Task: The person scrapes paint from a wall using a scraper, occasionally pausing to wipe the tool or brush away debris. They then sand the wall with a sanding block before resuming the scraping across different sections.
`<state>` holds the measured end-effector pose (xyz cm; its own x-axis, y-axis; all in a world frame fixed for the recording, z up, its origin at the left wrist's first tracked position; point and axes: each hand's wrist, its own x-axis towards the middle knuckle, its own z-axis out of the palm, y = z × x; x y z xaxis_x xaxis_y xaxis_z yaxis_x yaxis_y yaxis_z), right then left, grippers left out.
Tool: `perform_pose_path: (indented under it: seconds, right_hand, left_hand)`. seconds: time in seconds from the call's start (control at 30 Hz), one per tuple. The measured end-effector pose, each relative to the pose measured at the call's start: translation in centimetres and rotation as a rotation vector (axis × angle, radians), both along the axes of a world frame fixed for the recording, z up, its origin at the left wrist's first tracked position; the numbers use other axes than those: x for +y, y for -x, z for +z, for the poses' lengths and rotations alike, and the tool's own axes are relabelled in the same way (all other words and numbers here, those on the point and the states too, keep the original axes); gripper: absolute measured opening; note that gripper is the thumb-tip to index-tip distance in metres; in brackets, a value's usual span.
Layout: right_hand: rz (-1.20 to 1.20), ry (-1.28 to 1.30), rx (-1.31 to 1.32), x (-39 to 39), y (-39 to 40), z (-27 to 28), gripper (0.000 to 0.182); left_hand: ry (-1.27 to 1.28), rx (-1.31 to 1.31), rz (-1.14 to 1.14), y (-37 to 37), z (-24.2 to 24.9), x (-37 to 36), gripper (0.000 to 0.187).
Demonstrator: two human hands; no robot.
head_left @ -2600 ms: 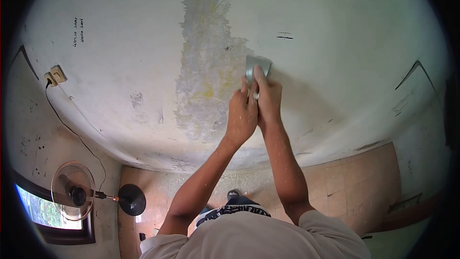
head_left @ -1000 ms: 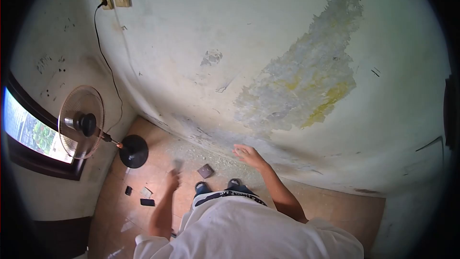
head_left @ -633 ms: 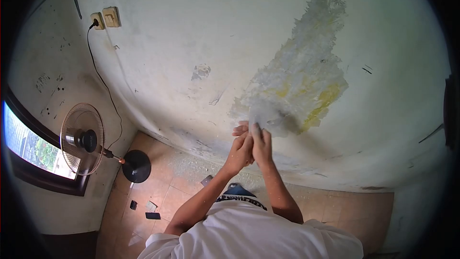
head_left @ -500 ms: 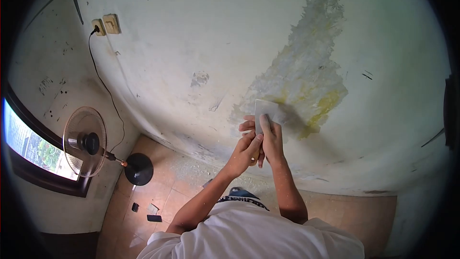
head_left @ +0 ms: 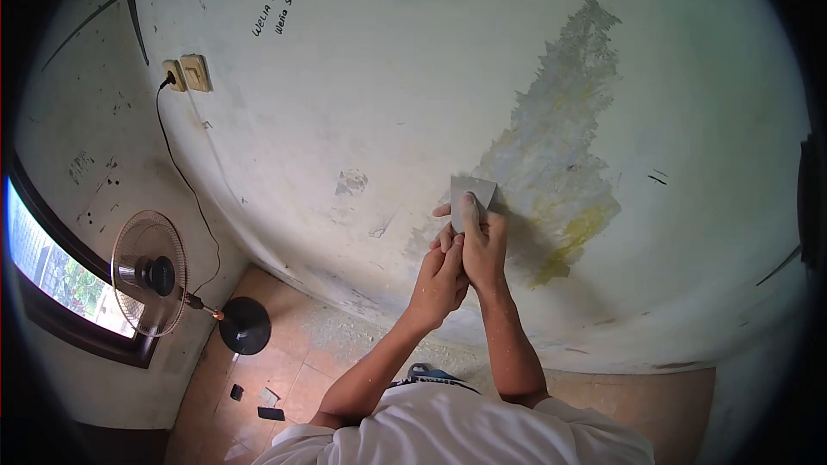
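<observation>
A putty knife with a wide grey metal blade [head_left: 473, 191] is held in both hands against the wall, at the left edge of a bare patch [head_left: 564, 133]. My right hand [head_left: 485, 250] is closed around it, thumb pressed flat on the blade. Just below and to the left, my left hand [head_left: 438, 282] is wrapped round the handle end, and the handle is hidden by the fingers. The patch shows rough grey with yellow stains where the paint is gone. White specks dot both forearms.
A standing fan [head_left: 155, 274] is at the left by the window [head_left: 65, 267], its cord running to a wall socket [head_left: 173, 75]. Small dark objects, among them a flat black one [head_left: 270, 413], lie on the tiled floor [head_left: 301, 387]. Pale flakes are scattered along the wall's foot.
The view has tilted upward, so the wall and its writing sit lower in the frame. Both hands and the putty knife have moved up along the wall; the handle is now covered.
</observation>
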<state>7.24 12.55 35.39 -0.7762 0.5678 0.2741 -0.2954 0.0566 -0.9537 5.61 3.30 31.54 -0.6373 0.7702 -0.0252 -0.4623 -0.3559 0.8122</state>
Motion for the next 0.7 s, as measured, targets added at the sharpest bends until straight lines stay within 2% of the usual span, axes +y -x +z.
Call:
perform_pose_path:
  seconds: [0.17,0.23,0.3,0.37,0.43,0.5,0.57,0.6,0.63,0.7]
  right_hand:
    - [0.025,0.098,0.020,-1.0,0.1,2.3,0.051]
    - [-0.076,-0.004,0.092,-0.4,1.8,3.0,0.050]
    - [-0.034,0.010,0.096,-0.9,2.2,6.1,0.051]
    - [-0.051,0.026,0.273,-1.2,3.3,8.2,0.052]
    - [0.015,-0.018,0.258,-0.8,2.7,8.8,0.054]
    - [0.008,0.006,0.161,-1.3,1.7,7.7,0.053]
    - [-0.027,0.022,0.084,-1.4,0.9,3.6,0.053]
    - [-0.025,0.043,0.033,-1.5,0.4,1.6,0.053]
    - [-0.143,-0.003,0.095,-2.0,0.7,-0.4,0.053]
    - [-0.102,0.050,0.012,-1.7,-0.1,-2.5,0.052]
  left_hand:
    - [0.018,0.136,0.051,0.3,3.4,-1.1,0.026]
    - [0.023,0.214,0.121,1.3,5.1,-1.1,0.030]
    - [-0.015,0.225,0.087,2.7,6.3,-0.6,0.031]
    - [-0.078,0.272,0.061,3.3,7.8,-0.7,0.033]
    - [-0.098,0.301,0.083,2.8,9.1,-1.0,0.034]
    - [-0.074,0.289,0.110,2.0,6.9,-1.1,0.030]
    - [-0.049,0.200,0.114,0.8,4.2,-1.6,0.028]
    - [-0.011,0.140,0.107,0.1,2.3,-1.7,0.030]
    - [0.025,0.082,0.101,-0.4,0.1,-1.6,0.035]
    - [0.007,0.026,0.045,0.0,-2.8,-0.9,0.041]
